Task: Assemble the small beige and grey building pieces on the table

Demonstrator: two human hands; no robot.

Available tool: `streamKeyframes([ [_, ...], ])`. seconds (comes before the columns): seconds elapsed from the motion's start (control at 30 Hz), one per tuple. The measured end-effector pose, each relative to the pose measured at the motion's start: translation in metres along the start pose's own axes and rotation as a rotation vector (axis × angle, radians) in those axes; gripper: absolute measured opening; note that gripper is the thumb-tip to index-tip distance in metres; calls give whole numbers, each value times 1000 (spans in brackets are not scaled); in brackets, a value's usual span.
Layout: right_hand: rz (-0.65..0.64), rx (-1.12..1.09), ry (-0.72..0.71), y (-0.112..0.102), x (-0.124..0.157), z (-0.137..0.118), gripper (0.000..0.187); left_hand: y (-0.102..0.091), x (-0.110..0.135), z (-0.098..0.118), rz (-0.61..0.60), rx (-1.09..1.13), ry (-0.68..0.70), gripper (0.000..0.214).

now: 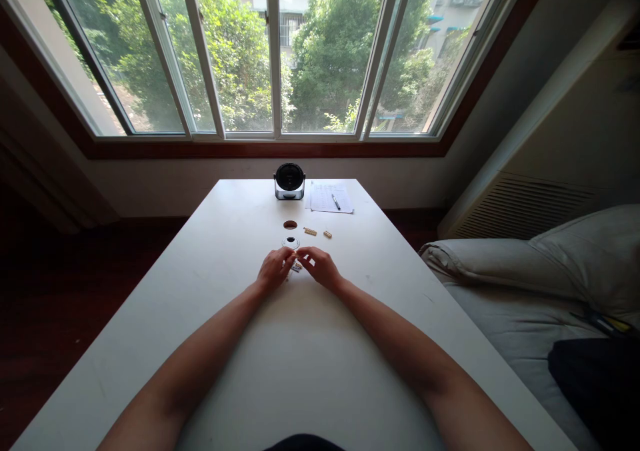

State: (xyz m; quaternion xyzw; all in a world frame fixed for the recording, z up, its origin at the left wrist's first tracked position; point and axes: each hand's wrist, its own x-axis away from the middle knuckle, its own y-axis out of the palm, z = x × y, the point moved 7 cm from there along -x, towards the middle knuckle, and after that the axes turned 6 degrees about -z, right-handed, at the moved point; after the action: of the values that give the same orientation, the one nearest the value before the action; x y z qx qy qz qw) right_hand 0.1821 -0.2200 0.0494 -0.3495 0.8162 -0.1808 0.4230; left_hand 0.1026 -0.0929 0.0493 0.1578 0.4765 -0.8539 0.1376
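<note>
Over the middle of the white table [310, 358], my left hand [276, 267] and my right hand [320, 266] meet at the fingertips. Both are closed in a pinch around a tiny tan piece [295, 255], too small to make out. Below the fingers lie several small pale and dark pieces [297, 267], partly covered by the hands. Just beyond my left fingers is a round, clear-rimmed disc [291, 242] with a dark centre. Two small groups of tan pieces rest farther off: a longer row [310, 232] and a shorter cluster [327, 235].
A round hole with a brown inner edge [290, 225] opens in the tabletop. Behind it stands a small black fan [290, 179]. Printed paper [325, 199] with a pen [336, 202] lies at the far right. A grey sofa [500, 291] borders the table's right side.
</note>
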Motion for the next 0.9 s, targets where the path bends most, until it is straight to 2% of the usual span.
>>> streamKeyframes([
  [0.33,-2,79,-31,0,1,0,15,3,0,-2,-20,-47,52,33],
  [0.63,10,90,-14,-3,0,1,13,-3,2,2,53,-37,61,19],
  [0.9,-16,52,-38,2,2,1,17,-4,1,-2,27,61,5,21],
])
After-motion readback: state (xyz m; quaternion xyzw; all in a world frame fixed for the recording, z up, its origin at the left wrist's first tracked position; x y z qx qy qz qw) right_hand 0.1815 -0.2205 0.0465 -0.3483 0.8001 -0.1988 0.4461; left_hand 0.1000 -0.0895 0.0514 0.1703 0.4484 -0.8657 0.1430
